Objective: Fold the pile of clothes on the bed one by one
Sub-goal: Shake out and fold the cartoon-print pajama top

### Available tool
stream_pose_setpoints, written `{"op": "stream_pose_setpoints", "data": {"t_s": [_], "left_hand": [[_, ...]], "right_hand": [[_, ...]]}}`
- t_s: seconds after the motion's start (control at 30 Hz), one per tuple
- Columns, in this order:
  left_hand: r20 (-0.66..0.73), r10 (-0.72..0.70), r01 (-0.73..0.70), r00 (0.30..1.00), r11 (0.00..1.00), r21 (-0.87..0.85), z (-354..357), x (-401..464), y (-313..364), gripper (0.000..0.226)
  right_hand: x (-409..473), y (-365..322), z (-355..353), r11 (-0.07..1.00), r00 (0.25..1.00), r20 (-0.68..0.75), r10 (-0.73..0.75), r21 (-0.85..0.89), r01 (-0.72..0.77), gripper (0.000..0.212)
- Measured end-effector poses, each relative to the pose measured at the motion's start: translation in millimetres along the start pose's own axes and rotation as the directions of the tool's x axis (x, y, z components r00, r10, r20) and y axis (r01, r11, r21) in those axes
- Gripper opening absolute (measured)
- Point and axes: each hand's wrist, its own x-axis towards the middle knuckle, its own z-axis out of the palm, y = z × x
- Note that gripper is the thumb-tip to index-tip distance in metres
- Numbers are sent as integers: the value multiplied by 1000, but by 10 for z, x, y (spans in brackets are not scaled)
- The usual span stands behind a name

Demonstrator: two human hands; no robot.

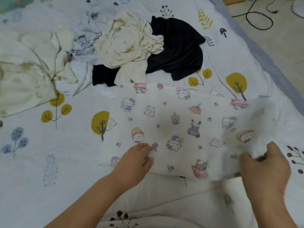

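A white garment printed with cartoon cats and cakes (174, 124) lies spread on the bed in front of me. My left hand (136, 162) pinches its near edge at the lower left. At the lower right, my right hand (264, 167) grips the garment's right part, which is lifted and blurred. Behind it is the pile: a cream garment (126, 45) on top of a black garment (179, 50), with a pale printed piece (87, 41) to their left.
The bed sheet (49, 145) is white with yellow trees and blue leaves. A crumpled cream blanket (24, 71) lies at the left. The bed's right edge (256, 51) borders a floor with a black cable (258, 18) at the top right.
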Motion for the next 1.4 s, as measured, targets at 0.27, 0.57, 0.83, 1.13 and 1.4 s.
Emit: {"op": "stream_pose_setpoints", "data": {"t_s": [0.27, 0.57, 0.83, 1.13, 1.4], "left_hand": [[53, -390, 298, 919, 601, -742, -685, -8, -330, 22], [170, -556, 411, 814, 344, -844, -1108, 282, -735, 46], [-61, -349, 269, 935, 811, -520, -1088, 495, -619, 30], [-2, -580, 451, 815, 636, -626, -1035, 624, -704, 40], [-139, -471, 187, 871, 581, -792, -1105, 1068, -624, 51]], "right_hand": [[-970, -924, 897, 642, 639, 67, -766, 77, 762, 26], [-1405, -600, 1692, 507, 385, 685, -619, -26, 862, 81], [-764, -523, 1397, 895, 852, 418, -314, -170, 413, 48], [-619, -368, 1372, 929, 838, 533, -119, -239, 284, 77], [-610, -353, 1361, 972, 818, 574, -32, -172, 158, 90]]}}
